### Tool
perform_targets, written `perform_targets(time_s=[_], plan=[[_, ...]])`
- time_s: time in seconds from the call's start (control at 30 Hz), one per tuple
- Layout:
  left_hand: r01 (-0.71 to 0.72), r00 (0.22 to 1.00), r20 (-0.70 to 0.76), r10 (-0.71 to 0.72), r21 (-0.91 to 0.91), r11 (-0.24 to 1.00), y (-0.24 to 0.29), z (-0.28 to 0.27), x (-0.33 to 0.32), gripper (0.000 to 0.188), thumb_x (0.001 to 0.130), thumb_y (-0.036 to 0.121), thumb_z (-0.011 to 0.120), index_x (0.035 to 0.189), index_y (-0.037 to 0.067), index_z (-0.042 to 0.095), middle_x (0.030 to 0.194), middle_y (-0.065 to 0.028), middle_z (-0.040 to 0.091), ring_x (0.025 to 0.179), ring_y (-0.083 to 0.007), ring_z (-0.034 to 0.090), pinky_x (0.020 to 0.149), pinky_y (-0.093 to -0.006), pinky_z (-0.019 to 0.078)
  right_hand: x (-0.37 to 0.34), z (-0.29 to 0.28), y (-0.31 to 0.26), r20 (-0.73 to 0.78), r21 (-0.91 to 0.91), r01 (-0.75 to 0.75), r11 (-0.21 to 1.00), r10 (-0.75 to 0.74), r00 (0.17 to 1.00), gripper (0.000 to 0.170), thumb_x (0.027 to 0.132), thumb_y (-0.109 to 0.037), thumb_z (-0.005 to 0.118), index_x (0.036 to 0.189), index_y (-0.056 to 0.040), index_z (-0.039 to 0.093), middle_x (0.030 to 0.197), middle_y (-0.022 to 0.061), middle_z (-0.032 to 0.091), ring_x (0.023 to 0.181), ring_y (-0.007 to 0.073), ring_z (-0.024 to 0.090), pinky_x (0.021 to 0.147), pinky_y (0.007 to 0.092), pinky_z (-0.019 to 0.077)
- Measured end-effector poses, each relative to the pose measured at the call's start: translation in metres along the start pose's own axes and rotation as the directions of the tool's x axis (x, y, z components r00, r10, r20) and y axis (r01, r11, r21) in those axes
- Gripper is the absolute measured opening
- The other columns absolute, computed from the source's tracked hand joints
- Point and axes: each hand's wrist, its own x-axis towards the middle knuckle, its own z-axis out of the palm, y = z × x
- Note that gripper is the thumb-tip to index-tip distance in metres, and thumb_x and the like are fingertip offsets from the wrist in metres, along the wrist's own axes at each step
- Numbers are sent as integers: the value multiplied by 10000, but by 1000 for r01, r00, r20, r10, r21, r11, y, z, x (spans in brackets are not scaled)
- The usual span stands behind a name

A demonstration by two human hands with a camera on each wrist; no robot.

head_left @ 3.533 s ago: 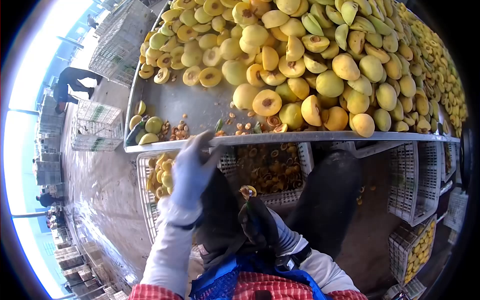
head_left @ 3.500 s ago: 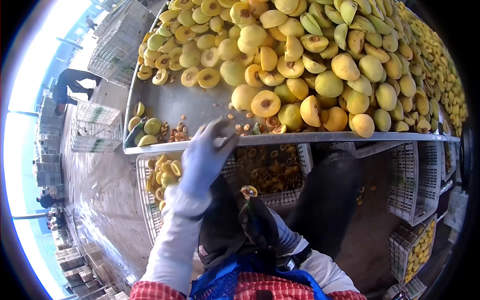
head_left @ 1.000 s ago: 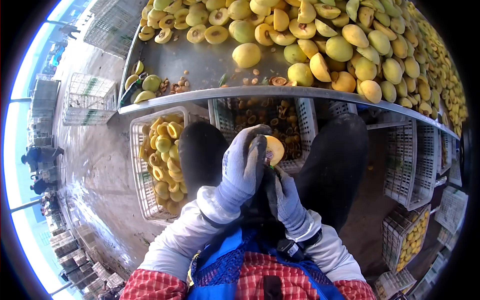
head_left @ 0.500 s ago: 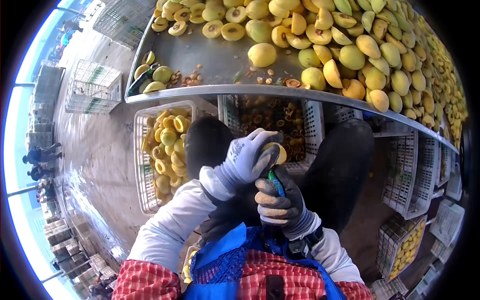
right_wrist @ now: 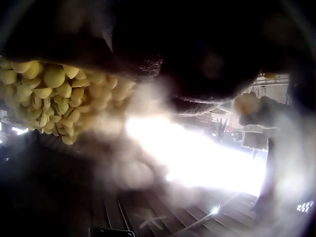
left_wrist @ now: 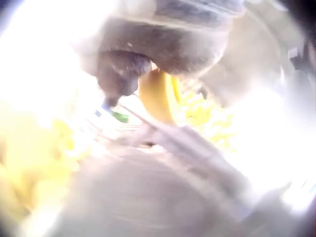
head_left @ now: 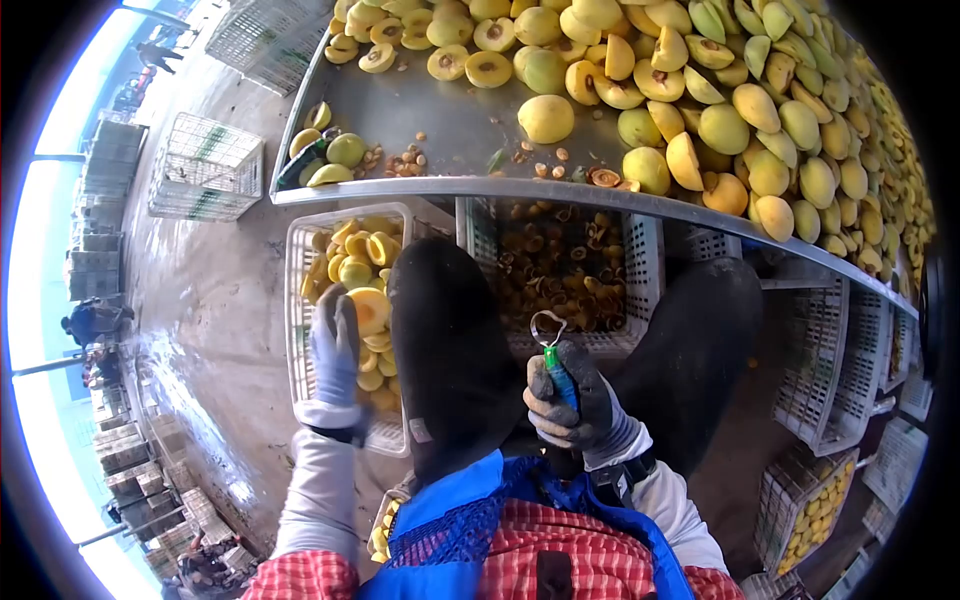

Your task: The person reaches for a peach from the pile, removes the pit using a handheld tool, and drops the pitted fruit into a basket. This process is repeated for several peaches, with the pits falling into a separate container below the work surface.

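Observation:
In the head view the gloved left hand [head_left: 336, 350] is above a white crate [head_left: 296, 330] of fruit halves, holding a yellow half [head_left: 370, 310] at its fingers. The left wrist view, badly overexposed, shows that half [left_wrist: 160, 96] between the dark fingertips of this hand [left_wrist: 163, 39]. Curled round a blue-green handle [head_left: 560, 378], the gloved right hand [head_left: 585, 405] stays between the knees. From its fist a bare metal loop [head_left: 548, 328] points toward the metal table. The right wrist view is mostly dark and glared.
The metal table's rim [head_left: 450, 187] crosses in front of the knees, with heaped fruit [head_left: 760, 110] at the right and small pits [head_left: 405, 162] near the edge. Beneath it stands a crate [head_left: 645, 265] of darker pieces. More crates [head_left: 210, 165] stand on both sides.
The left hand has moved left from beside the right hand to the fruit crate, carrying the half. The right hand keeps its grip on the handle, and the metal loop is now uncovered.

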Motion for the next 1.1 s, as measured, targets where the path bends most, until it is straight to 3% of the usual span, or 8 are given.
perform_targets(time_s=[0.1, 0.3, 0.43, 0.57, 0.7, 0.73, 0.9, 1.1], plan=[[79, 994, -106, -22, 568, 819, 17, -27, 39, 656, 830, 344, 687, 1328, 9, 421, 1122, -220, 568, 1059, -355, 563, 895, -402, 460, 3, 7, -9, -148, -147, 30, 989, -52, 988, 508, 970, -536, 362, 848, -68, 516, 529, 10, 413, 324, 81, 338, 294, 227, 314], [-569, 822, 148, 550, 220, 792, 230, 94, 155, 562, 741, 366, 764, 1224, 150, 573, 1145, -108, 603, 960, -300, 624, 839, -386, 501, 8, 10, -20, -395, -353, 66, 933, -213, 894, 524, 965, -542, 376, 857, -51, 525, 522, -4, 427, 346, 89, 378, 318, 220, 318], [-949, 292, 421, 859, 20, 314, 372, 208, 217, 694, 781, 524, 621, 1343, 154, 448, 1326, -195, 469, 1260, -356, 418, 1049, -470, 326, 8, 7, -30, -459, -286, 61, 956, -193, 867, 482, 978, -497, 388, 883, -48, 537, 538, 16, 472, 362, 109, 437, 332, 235, 360], [-958, 208, 196, 958, 238, 159, 368, 316, 245, 726, 743, 535, 658, 1364, 226, 444, 1389, -205, 399, 1291, -416, 346, 1054, -528, 300, 11, -3, -37, -497, -319, 131, 939, -283, 820, 485, 953, -537, 423, 894, -71, 541, 562, 12, 487, 361, 100, 425, 331, 229, 357], [-978, 203, 475, 856, 141, 154, 348, 294, 261, 799, 720, 576, 667, 1385, 209, 421, 1413, -208, 369, 1289, -440, 337, 1043, -526, 320, 16, -4, -46, -635, -267, 135, 954, -279, 720, 464, 934, -525, 479, 890, -67, 543, 572, 20, 507, 371, 112, 438, 342, 240, 374], [-944, 104, 338, 935, 329, -14, 332, 306, 268, 641, 742, 645, 583, 1261, 271, 559, 1327, -20, 479, 1195, -294, 460, 893, -465, 444, 18, 0, -47, -668, -296, 104, 950, -284, 688, 452, 928, -515, 498, 892, -67, 543, 568, 18, 509, 366, 121, 437, 345, 252, 381], [-922, 292, 691, 661, 388, 2, 304, 277, 255, 602, 730, 592, 618, 1248, 296, 540, 1289, -74, 476, 1081, -339, 488, 883, -433, 446, 17, 3, -44, -625, -356, 116, 927, -329, 708, 457, 934, -522, 483, 892, -70, 543, 564, 26, 504, 362, 140, 447, 339, 270, 373], [-790, 574, 741, 349, 389, 475, 237, 216, 242, 785, 687, 526, 713, 1355, 213, 443, 1259, -149, 510, 1127, -343, 539, 941, -433, 453, 4, 3, -40, -549, -386, 165, 908, -370, 750, 459, 954, -501, 446, 927, -47, 506, 525, 48, 489, 354, 152, 448, 338, 277, 372]])
